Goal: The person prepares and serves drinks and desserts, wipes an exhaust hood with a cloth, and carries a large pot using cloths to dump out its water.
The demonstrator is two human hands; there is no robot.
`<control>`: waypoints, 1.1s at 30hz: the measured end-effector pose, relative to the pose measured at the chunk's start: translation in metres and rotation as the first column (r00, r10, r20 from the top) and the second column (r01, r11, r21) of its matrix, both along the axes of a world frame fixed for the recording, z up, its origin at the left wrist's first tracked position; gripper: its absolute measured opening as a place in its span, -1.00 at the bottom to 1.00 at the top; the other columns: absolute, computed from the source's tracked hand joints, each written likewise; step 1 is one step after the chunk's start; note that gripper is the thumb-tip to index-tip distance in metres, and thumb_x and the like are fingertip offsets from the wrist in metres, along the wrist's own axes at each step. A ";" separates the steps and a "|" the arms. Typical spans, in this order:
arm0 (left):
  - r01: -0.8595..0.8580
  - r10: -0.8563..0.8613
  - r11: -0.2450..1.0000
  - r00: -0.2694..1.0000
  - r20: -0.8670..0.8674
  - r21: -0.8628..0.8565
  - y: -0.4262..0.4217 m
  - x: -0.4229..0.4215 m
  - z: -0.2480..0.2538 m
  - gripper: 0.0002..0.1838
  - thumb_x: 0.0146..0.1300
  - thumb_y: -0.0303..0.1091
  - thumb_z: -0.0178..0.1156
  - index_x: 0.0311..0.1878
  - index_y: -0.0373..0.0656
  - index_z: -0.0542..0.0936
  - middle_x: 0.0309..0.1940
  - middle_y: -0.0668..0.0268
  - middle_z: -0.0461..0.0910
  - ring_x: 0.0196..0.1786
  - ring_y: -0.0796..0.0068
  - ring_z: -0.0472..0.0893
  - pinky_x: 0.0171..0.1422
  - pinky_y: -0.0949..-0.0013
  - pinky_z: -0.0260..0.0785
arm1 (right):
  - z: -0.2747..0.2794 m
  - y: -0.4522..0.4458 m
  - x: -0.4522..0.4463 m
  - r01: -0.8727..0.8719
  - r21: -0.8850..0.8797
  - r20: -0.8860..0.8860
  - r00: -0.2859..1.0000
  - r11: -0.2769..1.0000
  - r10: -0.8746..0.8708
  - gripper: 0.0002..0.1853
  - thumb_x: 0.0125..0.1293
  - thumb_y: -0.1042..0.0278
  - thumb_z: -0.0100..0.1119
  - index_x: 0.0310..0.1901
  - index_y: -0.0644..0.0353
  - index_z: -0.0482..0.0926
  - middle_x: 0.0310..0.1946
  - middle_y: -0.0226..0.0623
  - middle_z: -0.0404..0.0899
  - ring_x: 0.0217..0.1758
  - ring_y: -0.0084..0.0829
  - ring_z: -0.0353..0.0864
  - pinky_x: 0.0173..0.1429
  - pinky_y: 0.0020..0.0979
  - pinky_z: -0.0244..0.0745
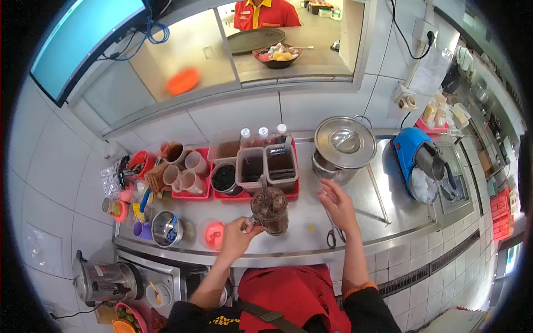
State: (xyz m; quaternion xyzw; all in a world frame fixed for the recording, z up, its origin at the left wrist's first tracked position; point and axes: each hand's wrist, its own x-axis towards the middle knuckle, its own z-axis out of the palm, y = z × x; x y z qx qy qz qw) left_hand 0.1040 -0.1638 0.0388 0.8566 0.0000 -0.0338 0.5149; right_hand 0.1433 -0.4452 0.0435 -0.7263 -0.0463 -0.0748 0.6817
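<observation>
My left hand (240, 240) is closed on the handle of a clear glass mug (272, 222) at the front of the steel counter. The mug is full of a dark brown drink, with brown chunks heaped at the rim and a spoon-like handle standing up from it. My right hand (337, 205) is raised to the right of the mug with its fingers apart, holding nothing. Below it a pair of scissors (333, 236) lies on the counter. Just beyond the mug, square tubs (251, 169) of dark liquid stand in a red tray (295, 188).
A lidded steel pot (344, 147) stands behind my right hand, and a blue ice crusher (411, 155) farther right. To the left are plastic jugs (191, 182), a steel bowl (166, 228) and a pink bowl (213, 234). Beyond the hatch, a person (267, 15) stands behind a bowl of dessert (277, 55).
</observation>
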 end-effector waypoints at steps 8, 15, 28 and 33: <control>0.144 -0.195 0.971 0.940 0.280 0.194 -0.078 0.140 0.167 -0.54 -0.02 -0.29 0.37 -0.66 -0.15 0.20 -0.70 0.45 0.26 -0.50 0.68 0.22 -0.45 0.49 0.18 | -0.100 -0.036 -0.082 0.282 -0.247 -0.264 0.901 0.927 -0.344 -0.70 0.17 0.34 0.21 -0.06 0.19 0.52 -0.42 -0.34 0.56 -0.33 -0.63 0.50 -0.24 -0.57 0.41; 0.241 -0.286 0.958 0.836 0.468 0.155 -0.139 0.312 0.192 -0.53 0.02 -0.22 0.36 -0.65 -0.07 0.20 -0.64 0.43 0.41 -0.46 0.65 0.46 -0.32 0.53 0.27 | -0.134 -0.017 -0.108 0.333 0.084 -0.459 0.850 0.939 -0.260 -0.71 0.24 0.41 0.11 -0.02 0.31 0.46 -0.32 -0.31 0.57 -0.25 -0.56 0.53 -0.11 -0.54 0.41; 0.178 -0.163 0.984 0.915 0.369 -0.009 -0.232 0.457 0.163 -0.59 0.01 -0.24 0.37 -0.62 -0.07 0.27 -0.61 0.42 0.47 -0.48 0.62 0.55 -0.37 0.55 0.33 | -0.133 -0.043 -0.086 0.464 0.116 -0.494 0.794 0.878 -0.354 -0.73 0.26 0.44 0.09 -0.02 0.31 0.46 -0.37 -0.35 0.58 -0.37 -0.64 0.48 -0.29 -0.62 0.37; 0.119 -0.088 0.992 0.913 0.399 -0.052 -0.245 0.480 0.157 -0.50 -0.05 -0.14 0.40 -0.68 -0.11 0.23 -0.68 0.32 0.49 -0.60 0.58 0.51 -0.46 0.45 0.36 | -0.129 -0.048 -0.081 0.445 0.131 -0.565 0.768 0.886 -0.302 -0.74 0.22 0.44 0.14 -0.05 0.28 0.50 -0.30 -0.31 0.57 -0.25 -0.57 0.53 -0.12 -0.53 0.44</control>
